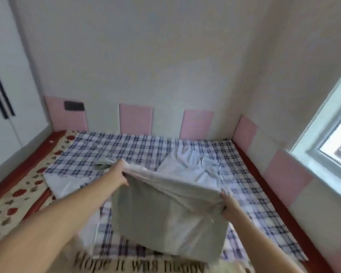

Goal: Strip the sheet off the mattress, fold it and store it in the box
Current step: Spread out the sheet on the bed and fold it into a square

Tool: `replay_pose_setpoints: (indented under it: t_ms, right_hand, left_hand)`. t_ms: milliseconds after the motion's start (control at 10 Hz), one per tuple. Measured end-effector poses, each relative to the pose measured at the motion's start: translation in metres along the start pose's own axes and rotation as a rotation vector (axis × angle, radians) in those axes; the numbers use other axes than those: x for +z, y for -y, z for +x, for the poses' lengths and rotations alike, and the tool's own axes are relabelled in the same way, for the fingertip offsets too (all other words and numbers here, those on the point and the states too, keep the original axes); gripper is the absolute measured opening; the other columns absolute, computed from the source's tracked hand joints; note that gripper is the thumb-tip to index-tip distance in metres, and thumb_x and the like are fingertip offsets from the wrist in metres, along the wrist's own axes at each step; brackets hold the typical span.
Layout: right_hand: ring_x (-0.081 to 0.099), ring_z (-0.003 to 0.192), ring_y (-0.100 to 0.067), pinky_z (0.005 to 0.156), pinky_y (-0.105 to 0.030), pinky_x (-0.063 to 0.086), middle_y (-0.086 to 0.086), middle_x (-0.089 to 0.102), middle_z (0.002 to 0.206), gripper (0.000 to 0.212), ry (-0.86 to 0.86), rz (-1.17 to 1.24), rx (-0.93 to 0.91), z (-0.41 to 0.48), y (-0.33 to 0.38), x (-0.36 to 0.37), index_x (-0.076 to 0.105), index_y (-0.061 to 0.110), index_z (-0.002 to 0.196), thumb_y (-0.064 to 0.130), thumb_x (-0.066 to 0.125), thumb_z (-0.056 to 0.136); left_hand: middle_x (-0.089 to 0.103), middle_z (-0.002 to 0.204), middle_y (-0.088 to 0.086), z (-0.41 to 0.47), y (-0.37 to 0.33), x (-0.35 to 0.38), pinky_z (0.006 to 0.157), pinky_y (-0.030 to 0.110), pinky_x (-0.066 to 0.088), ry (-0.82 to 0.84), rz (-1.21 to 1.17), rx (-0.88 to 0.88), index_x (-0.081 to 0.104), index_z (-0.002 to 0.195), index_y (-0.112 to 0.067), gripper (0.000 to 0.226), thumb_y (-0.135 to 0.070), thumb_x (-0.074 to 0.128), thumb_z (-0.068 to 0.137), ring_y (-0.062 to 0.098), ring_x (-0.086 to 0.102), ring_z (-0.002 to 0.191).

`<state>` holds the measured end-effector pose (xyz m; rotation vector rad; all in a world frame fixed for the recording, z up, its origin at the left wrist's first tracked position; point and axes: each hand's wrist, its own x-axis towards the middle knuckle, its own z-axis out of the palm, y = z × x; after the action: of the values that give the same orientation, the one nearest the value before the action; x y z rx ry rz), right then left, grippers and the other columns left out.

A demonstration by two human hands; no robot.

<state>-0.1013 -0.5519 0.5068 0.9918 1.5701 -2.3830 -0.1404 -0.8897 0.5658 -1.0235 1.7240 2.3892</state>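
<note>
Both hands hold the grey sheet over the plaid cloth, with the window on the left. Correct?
No: the head view shows the window on the right. Left hand and right hand do hold the grey sheet over the plaid cloth.

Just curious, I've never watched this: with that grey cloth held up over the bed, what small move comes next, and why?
Probably bring the hands together to halve it. The left hand and right hand each grip the top edge of the grey cloth, which hangs wide and loose above the plaid sheet.
</note>
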Motion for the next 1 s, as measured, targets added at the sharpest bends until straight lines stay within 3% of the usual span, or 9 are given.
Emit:
replay_pose_setpoints:
  t_ms: [100, 200, 300, 400, 500, 600, 700, 800, 1000]
  right_hand:
    - [0.051, 0.078, 0.017, 0.061, 0.002, 0.04, 0.027, 0.047, 0.084, 0.037, 0.151, -0.138, -0.591, -0.028, 0.216, 0.075, 0.057, 0.046, 0.094, 0.009, 0.052, 0.095]
    - [0.055, 0.059, 0.006, 0.048, -0.013, 0.044, 0.022, 0.058, 0.062, 0.02, 0.325, 0.08, -0.904, -0.1, 0.344, 0.107, 0.055, 0.029, 0.09, 0.011, 0.049, 0.097]
    - [0.057, 0.056, -0.008, 0.053, -0.025, 0.043, 0.005, 0.054, 0.066, 0.02, 0.22, 0.097, -1.094, -0.187, 0.397, 0.131, 0.051, 0.022, 0.08, 0.013, 0.048, 0.098]
    - [0.046, 0.037, -0.003, 0.034, -0.012, 0.033, 0.004, 0.05, 0.052, 0.026, 0.227, 0.198, -1.131, -0.2, 0.398, 0.123, 0.049, 0.023, 0.075, 0.013, 0.047, 0.099]
    - [0.053, 0.053, -0.002, 0.045, -0.015, 0.044, 0.005, 0.056, 0.067, 0.022, 0.199, 0.155, -1.14, -0.223, 0.364, 0.11, 0.057, 0.026, 0.082, 0.013, 0.05, 0.097]
    - [0.059, 0.063, -0.004, 0.052, -0.016, 0.05, 0.008, 0.064, 0.062, 0.015, 0.186, 0.209, -1.065, -0.232, 0.33, 0.09, 0.056, 0.024, 0.088, 0.014, 0.05, 0.098]
    - [0.06, 0.068, -0.008, 0.056, -0.018, 0.052, 0.005, 0.065, 0.061, 0.013, 0.1, 0.125, -0.969, -0.251, 0.265, 0.066, 0.057, 0.018, 0.086, 0.013, 0.052, 0.097]
    - [0.053, 0.068, -0.011, 0.065, -0.023, 0.047, 0.0, 0.057, 0.073, 0.015, 0.046, 0.065, -0.837, -0.256, 0.19, 0.038, 0.059, 0.017, 0.081, 0.014, 0.054, 0.095]
    - [0.049, 0.065, -0.015, 0.059, -0.027, 0.04, -0.005, 0.054, 0.07, 0.009, -0.103, -0.112, -0.601, -0.277, -0.006, -0.008, 0.062, 0.012, 0.088, 0.011, 0.054, 0.093]
  left_hand:
    - [0.05, 0.127, 0.01, -0.024, -0.211, 0.101, 0.096, 0.058, 0.037, 0.568, -0.524, 0.201, 0.05, 0.102, -0.007, 0.022, -0.025, 0.04, 0.095, 0.029, 0.047, 0.117]
    - [0.052, 0.134, 0.01, -0.088, -0.328, 0.131, 0.09, 0.05, 0.042, 0.725, -0.539, 0.506, 0.049, 0.125, -0.008, 0.053, -0.048, 0.025, 0.1, 0.03, 0.048, 0.124]
    - [0.047, 0.14, 0.015, -0.142, -0.372, 0.127, 0.091, 0.046, 0.039, 0.738, -0.467, 0.626, 0.053, 0.118, -0.009, 0.059, -0.053, 0.019, 0.099, 0.034, 0.044, 0.128]
    - [0.055, 0.127, 0.025, -0.159, -0.358, 0.104, 0.091, 0.044, 0.039, 0.728, -0.488, 0.646, 0.057, 0.114, 0.008, 0.064, -0.042, 0.02, 0.103, 0.037, 0.048, 0.123]
    - [0.071, 0.074, 0.02, -0.177, -0.333, 0.074, 0.09, 0.037, 0.043, 0.769, -0.463, 0.679, 0.07, 0.053, 0.004, 0.087, -0.04, 0.015, 0.104, 0.031, 0.06, 0.092]
    - [0.07, 0.066, 0.018, -0.18, -0.302, 0.053, 0.087, 0.035, 0.045, 0.817, -0.454, 0.699, 0.069, 0.046, 0.001, 0.089, -0.038, 0.014, 0.104, 0.028, 0.063, 0.087]
    - [0.07, 0.075, 0.024, -0.173, -0.256, 0.013, 0.088, 0.036, 0.047, 0.806, -0.447, 0.582, 0.069, 0.073, 0.009, 0.077, -0.039, 0.018, 0.104, 0.03, 0.067, 0.083]
    - [0.069, 0.078, 0.027, -0.159, -0.195, -0.035, 0.094, 0.035, 0.047, 0.79, -0.446, 0.441, 0.07, 0.061, 0.011, 0.081, -0.038, 0.021, 0.104, 0.03, 0.068, 0.082]
    - [0.063, 0.111, 0.013, -0.137, -0.053, -0.158, 0.085, 0.037, 0.052, 0.531, -0.455, 0.162, 0.057, 0.111, -0.008, 0.029, -0.03, 0.043, 0.099, 0.024, 0.062, 0.099]
